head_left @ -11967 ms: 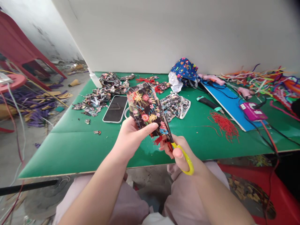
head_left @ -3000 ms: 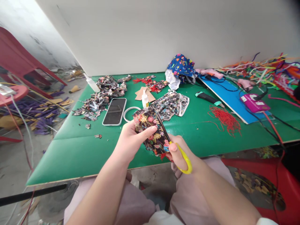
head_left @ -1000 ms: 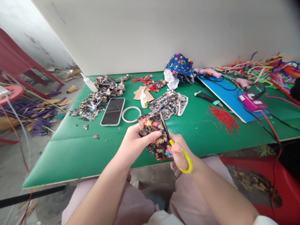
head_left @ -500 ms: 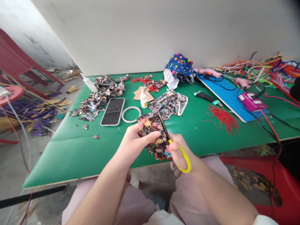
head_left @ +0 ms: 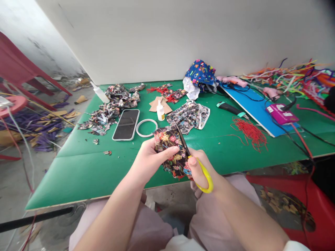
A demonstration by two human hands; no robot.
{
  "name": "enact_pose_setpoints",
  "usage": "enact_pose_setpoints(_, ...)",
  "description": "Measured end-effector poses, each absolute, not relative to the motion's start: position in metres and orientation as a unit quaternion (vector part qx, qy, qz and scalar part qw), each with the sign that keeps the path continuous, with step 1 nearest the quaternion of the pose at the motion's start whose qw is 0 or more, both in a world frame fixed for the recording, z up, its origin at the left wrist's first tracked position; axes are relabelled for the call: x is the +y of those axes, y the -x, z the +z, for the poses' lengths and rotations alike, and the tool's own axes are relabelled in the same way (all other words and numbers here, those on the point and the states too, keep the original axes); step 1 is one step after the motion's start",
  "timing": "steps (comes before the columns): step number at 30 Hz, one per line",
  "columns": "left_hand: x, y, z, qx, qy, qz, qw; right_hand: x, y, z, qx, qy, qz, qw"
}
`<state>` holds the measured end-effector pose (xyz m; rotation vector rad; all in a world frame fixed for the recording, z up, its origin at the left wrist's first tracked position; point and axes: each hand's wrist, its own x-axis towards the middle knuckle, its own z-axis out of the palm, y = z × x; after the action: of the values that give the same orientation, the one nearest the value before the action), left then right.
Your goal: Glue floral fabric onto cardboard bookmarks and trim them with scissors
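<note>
My left hand [head_left: 150, 158] pinches a piece of black floral fabric [head_left: 171, 148] above the near edge of the green table [head_left: 86, 167]. My right hand [head_left: 200, 170] grips yellow-handled scissors [head_left: 195, 162], whose blades run up along the right side of the fabric. Both hands are close together, over my lap. A white ring [head_left: 146, 127], a phone [head_left: 126, 123] and a small glue bottle [head_left: 160, 111] lie just beyond the fabric.
Fabric scraps [head_left: 110, 106] are heaped at the back left. A patterned cloth piece [head_left: 190, 116], red thread [head_left: 250, 132], a utility knife [head_left: 231, 109], blue board [head_left: 255, 111], pink device [head_left: 281, 113] and cables fill the right. Colourful strips [head_left: 295, 78] lie far right.
Over twelve seconds the fabric has come lower and nearer the table edge, and looks smaller. In the last second the scissor blades have shifted slightly along the fabric; the hands have barely moved.
</note>
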<state>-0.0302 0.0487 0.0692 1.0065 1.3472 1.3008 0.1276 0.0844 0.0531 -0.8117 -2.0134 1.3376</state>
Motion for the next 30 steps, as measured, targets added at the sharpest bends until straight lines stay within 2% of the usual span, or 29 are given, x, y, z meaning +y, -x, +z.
enact_pose_setpoints(17, 0.048, 0.031, 0.072, 0.547, -0.401, 0.534, 0.505, 0.091, -0.131, 0.049, -0.731, 0.256, 0.573, 0.268)
enact_pose_setpoints(30, 0.048, 0.031, 0.07, 0.555, -0.44, 0.497, 0.501, 0.092, -0.133, 0.052, -0.766, 0.263, 0.529, 0.256)
